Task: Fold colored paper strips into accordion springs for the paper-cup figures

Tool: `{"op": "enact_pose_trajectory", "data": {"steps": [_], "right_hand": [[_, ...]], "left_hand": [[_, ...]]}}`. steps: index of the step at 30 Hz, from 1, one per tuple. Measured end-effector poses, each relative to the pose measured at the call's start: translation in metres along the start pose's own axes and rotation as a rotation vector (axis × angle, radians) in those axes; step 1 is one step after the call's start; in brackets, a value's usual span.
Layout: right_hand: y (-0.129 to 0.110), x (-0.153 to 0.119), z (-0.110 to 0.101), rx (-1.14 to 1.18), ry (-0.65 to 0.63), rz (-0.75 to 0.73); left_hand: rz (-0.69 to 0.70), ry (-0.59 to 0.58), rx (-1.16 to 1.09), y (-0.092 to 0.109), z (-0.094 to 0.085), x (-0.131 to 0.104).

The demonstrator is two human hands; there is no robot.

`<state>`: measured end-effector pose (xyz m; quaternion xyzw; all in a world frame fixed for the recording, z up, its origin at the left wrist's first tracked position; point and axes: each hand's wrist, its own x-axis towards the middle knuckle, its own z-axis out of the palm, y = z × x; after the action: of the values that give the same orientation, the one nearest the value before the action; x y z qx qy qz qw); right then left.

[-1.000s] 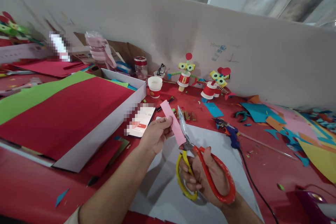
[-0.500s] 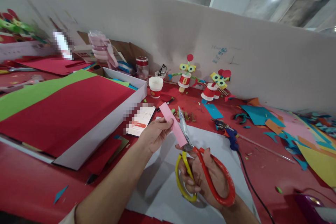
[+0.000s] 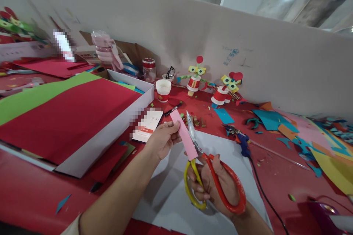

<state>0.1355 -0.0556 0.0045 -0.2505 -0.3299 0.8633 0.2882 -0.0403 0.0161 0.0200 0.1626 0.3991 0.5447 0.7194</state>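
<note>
Between thumb and fingers, my left hand pinches a narrow pink paper strip, held at a slant above a white sheet. My right hand grips scissors with one red and one yellow handle. Their blades point away from me and lie close along the right side of the strip. Part of the lower blade area is hidden behind the strip, so I cannot tell whether the blades touch it. Several small folded paper springs lie just beyond the scissors' tip.
To the left stands a white box with red paper and green sheets. A phone lies beside it. Paper cups and cup figures line the wall. A glue gun, its cable and coloured scraps lie right.
The pink strip has shifted slightly right and downward and turned a little, now covering more of the scissors' lower blades. Both hands keep their hold and have barely moved.
</note>
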Motion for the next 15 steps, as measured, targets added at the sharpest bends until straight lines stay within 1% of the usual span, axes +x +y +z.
{"op": "enact_pose_trajectory", "data": {"steps": [5, 8, 11, 13, 15], "right_hand": [[-0.003, -0.0032, 0.0022, 0.027, 0.031, 0.007], [-0.0038, -0.0054, 0.003, 0.027, 0.045, 0.004], [-0.0044, -0.0068, 0.0035, 0.02, 0.048, 0.0], [-0.0043, -0.0071, 0.0036, 0.02, 0.055, 0.006], [-0.0034, -0.0067, 0.0037, 0.031, 0.061, 0.006]], "left_hand": [[0.018, 0.01, 0.037, -0.0014, -0.0048, 0.005], [0.059, 0.0, 0.06, 0.0, -0.0083, 0.0061], [0.079, -0.06, 0.086, 0.0008, -0.0079, 0.0035], [0.055, -0.114, 0.087, 0.0004, -0.005, 0.0006], [0.035, -0.131, 0.052, 0.0001, -0.0015, -0.0017]]}}
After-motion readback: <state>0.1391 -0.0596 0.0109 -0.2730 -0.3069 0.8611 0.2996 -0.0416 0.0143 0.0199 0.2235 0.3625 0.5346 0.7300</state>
